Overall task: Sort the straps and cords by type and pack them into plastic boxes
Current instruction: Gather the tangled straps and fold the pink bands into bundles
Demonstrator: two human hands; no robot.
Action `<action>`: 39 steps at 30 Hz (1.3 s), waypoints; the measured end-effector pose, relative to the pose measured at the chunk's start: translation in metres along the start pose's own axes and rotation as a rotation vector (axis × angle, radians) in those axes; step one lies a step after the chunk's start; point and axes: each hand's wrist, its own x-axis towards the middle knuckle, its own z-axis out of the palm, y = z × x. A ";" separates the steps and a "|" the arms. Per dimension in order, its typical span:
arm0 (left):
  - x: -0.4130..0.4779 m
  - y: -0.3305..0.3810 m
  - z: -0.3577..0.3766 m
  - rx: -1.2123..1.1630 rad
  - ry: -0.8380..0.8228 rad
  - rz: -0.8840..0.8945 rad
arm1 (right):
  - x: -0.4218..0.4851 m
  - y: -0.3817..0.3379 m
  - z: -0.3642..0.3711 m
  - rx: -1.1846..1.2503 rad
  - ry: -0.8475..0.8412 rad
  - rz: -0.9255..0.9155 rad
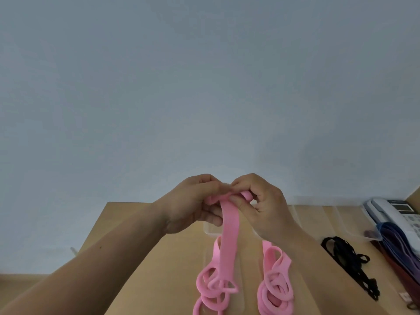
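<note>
Nearest, pink coils pile in two heaps on the wooden table (pixel 141 235). Up from them runs the pink strap (pixel 229 226), its top end pinched by both hands: left hand (pixel 195 205) and right hand (pixel 263 208) curl round it, fingertips meeting. Just behind sits a clear plastic box (pixel 208 230). Off right lie black lace cord (pixel 347 258), purple straps (pixel 395 239), and farther, a telephone (pixel 391 210).

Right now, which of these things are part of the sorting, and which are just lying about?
In the job: pink strap, gripped by left hand and right hand; black cord; purple straps; plastic boxes.
Lying about: telephone.
</note>
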 end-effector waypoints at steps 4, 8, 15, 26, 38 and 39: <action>0.001 -0.004 0.001 -0.077 0.027 0.037 | -0.001 0.001 -0.001 0.097 0.039 -0.006; 0.001 -0.007 0.001 -0.087 0.045 0.121 | -0.004 -0.001 -0.001 0.331 0.016 0.212; 0.002 -0.015 0.004 0.145 0.115 0.335 | -0.005 -0.009 -0.008 0.505 -0.121 0.477; -0.009 -0.015 0.003 0.048 -0.021 0.101 | -0.013 -0.016 -0.008 0.334 -0.045 0.288; -0.007 -0.020 0.013 0.111 0.089 0.385 | -0.010 -0.025 -0.022 0.528 -0.117 0.510; -0.007 -0.021 0.013 0.143 0.098 0.392 | -0.009 -0.026 -0.022 0.506 -0.113 0.522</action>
